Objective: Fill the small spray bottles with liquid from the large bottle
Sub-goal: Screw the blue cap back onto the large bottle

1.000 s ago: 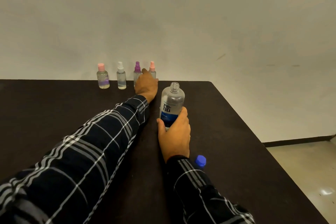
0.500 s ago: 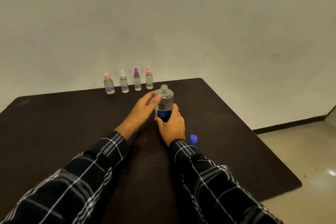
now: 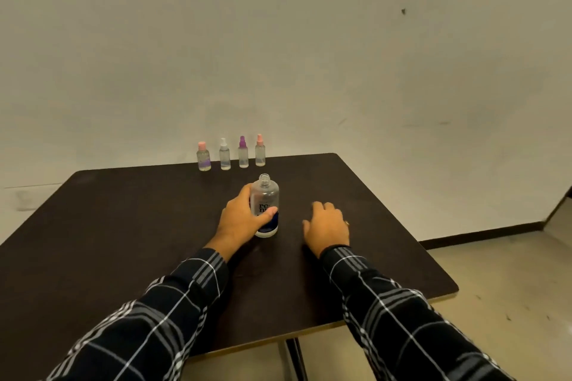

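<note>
The large clear bottle (image 3: 265,201) with a blue-and-white label stands upright and uncapped in the middle of the dark table (image 3: 123,226). My left hand (image 3: 243,221) grips its lower body from the left, thumb across the label. My right hand (image 3: 326,227) rests palm down on the table to the right of the bottle, fingers loosely bent, and the blue cap is not visible. Several small spray bottles stand in a row at the far edge: pink-capped (image 3: 203,156), white-capped (image 3: 224,154), purple-capped (image 3: 243,152) and pink-capped (image 3: 260,150).
A pale wall rises right behind the row of small bottles. The table's right edge (image 3: 433,260) drops to a beige floor (image 3: 510,288), and the near edge lies under my forearms. A table leg (image 3: 295,356) shows below.
My left hand came back from the small bottles and took hold of the large bottle. My right hand let go of it and moved right onto the table, where the blue cap was.
</note>
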